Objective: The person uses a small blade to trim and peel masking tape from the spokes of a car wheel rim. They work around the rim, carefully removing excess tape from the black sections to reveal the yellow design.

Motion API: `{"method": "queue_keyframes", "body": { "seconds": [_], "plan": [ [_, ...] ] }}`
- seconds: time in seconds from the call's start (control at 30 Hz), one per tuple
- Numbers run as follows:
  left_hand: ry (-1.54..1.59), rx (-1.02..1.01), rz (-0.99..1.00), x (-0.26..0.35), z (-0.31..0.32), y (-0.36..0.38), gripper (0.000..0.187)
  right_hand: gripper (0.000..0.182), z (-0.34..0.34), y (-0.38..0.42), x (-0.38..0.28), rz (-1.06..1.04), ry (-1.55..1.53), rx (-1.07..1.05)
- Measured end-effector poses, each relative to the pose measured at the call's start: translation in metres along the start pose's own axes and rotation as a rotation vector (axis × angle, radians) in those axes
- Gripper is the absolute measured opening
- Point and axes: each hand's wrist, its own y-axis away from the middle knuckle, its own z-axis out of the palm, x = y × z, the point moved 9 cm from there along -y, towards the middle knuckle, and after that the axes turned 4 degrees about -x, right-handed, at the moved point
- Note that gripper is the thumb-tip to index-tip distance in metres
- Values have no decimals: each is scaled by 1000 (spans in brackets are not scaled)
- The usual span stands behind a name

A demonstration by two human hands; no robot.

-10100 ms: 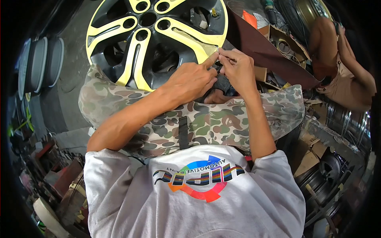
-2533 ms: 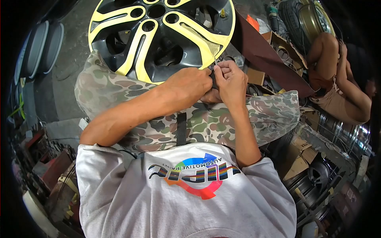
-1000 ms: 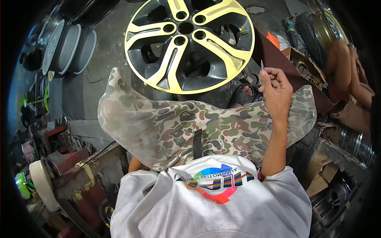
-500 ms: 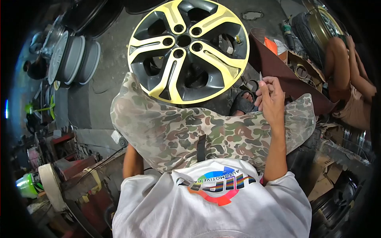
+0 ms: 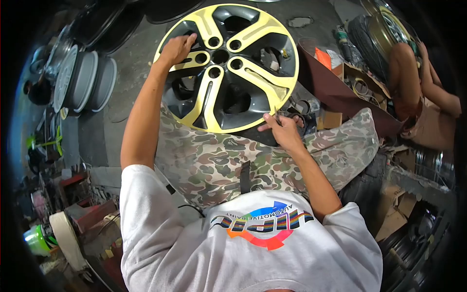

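An alloy wheel rim (image 5: pixel 210 109) with yellow-covered spokes and dark recesses lies face up in front of my knees. My left hand (image 5: pixel 177 50) grips it at the upper left, fingers bent over a spoke beside an opening. Close to the wheel's lower right edge, my right hand (image 5: pixel 284 130) pinches a slim pointed blade (image 5: pixel 277 116), largely covered by the fingers. Its other fingers spread out under the rim's edge.
Grey wheels (image 5: pixel 80 80) stand at the left. A brown sheet (image 5: pixel 323 78) and an open cardboard box (image 5: pixel 369 87) lie at the right. Beyond them, another person's arm (image 5: pixel 433 82) is near a tyre (image 5: pixel 366 41). Camouflage cloth (image 5: pixel 219 158) covers my lap.
My left hand has come up from beside my body onto the wheel. My right hand has moved left and down to the wheel's lower edge with the blade.
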Motion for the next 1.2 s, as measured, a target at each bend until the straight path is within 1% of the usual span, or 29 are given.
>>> {"method": "queue_keyframes", "body": {
  "seconds": [0.03,0.07,0.13,0.17,0.23,0.3,0.37,0.4,0.43,0.47,0.5,0.57,0.6,0.63,0.7,0.73,0.8,0.83,0.87,0.9,0.93,0.97,1.0,1.03,1.07,1.1,1.13,1.17,1.2],
  "plan": [
    [-70,-65,2,-1,18,1,67,49,8,0,0,-22,-97,-40],
    [-68,-70,14,-3,25,-1,67,50,10,1,0,-19,-127,-37],
    [-178,-128,-18,-3,30,2,69,51,13,0,2,-21,-162,-37],
    [-180,-130,-14,-2,30,3,69,50,12,-2,7,-48,-123,-20],
    [-267,-239,-78,-5,37,0,72,50,6,2,0,-80,-80,-1],
    [-218,-238,-89,-2,39,6,73,45,-4,9,-3,-72,-20,28],
    [-190,-318,-127,-8,47,14,75,40,-17,8,5,-145,-131,129],
    [-191,-374,-150,-3,48,23,76,39,-28,5,9,-128,-82,181],
    [-190,-434,-172,1,51,32,77,42,-36,-4,11,-235,-145,248],
    [-192,-522,-201,-1,56,40,80,43,-49,-9,19,-248,-122,293],
    [-159,-564,-231,-1,58,51,84,44,-61,-12,16,-264,-99,338],
    [-165,-642,-230,14,59,75,90,46,-85,-20,15,-214,-25,441],
    [-168,-648,-230,15,63,84,96,48,-98,-22,7,-239,88,535],
    [-180,-705,-252,25,60,95,99,50,-107,-29,6,-238,150,544],
    [-155,-678,-222,28,65,102,100,52,-114,-36,6,-174,127,527],
    [-149,-711,-264,27,65,103,99,52,-113,-37,-2,-175,134,515],
    [-68,-749,-276,23,65,106,99,53,-108,-28,-20,-261,211,507],
    [-1,-775,-267,27,64,105,99,53,-110,-24,-26,-261,215,503],
    [-98,-732,-323,25,59,101,86,50,-109,-23,-29,-214,298,453],
    [-98,-734,-320,36,59,107,86,49,-107,-21,-30,-164,379,404],
    [-261,-508,-214,54,42,104,77,49,-110,-17,-31,-161,379,409],
    [-415,-278,-106,80,25,105,68,42,-114,-6,-44,-272,508,501],
    [-341,-289,-81,110,19,109,56,40,-116,7,-56,-380,642,586],
    [-255,-421,-113,141,19,112,56,40,-117,13,-63,-373,652,583],
    [-142,-490,-36,176,19,116,55,36,-116,20,-78,-387,693,607],
    [-75,-540,105,203,32,119,53,35,-112,27,-93,-404,735,630],
    [-58,-674,140,229,41,123,51,32,-103,29,-101,-419,674,577],
    [39,-631,313,255,42,127,51,32,-96,31,-106,-420,688,578],
    [76,-566,382,269,47,127,48,32,-85,31,-113,-477,699,527]
  ]
}}
